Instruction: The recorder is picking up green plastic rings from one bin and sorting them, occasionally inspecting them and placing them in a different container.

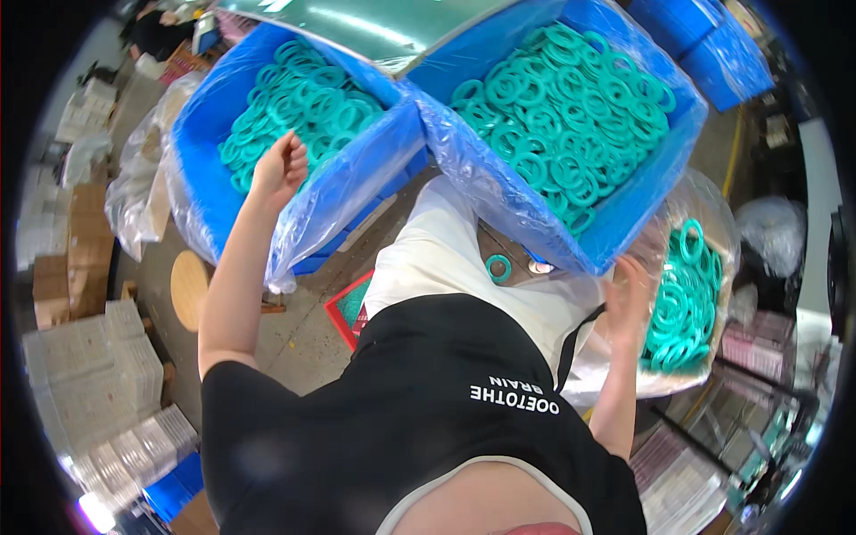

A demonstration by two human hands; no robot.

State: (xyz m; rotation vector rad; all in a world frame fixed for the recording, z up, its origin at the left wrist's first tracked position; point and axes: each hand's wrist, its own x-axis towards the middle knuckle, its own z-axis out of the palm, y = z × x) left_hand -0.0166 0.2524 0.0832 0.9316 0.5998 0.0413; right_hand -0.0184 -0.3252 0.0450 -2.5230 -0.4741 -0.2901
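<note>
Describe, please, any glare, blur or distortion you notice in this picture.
Head view: the scene curves toward a dark rounded border; pale glare streaks the green sheet at the top; a bright light flares at lower left; the right hand looks slightly blurred.

Left hand (283,166) curled into a fist, arm (234,285) extended forward — right hand (628,299) nearer body, fingers (634,273) loosely extended.

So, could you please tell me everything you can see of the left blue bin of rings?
The blue bin looks like an open-topped plastic box, with clear film draped over its near side. Teal rings lie heaped inside, leaving part of its left wall bare. It sits angled beside another blue bin, a green panel along its far edge. The left hand appears over it, fingers curled; contact is unclear.
</note>
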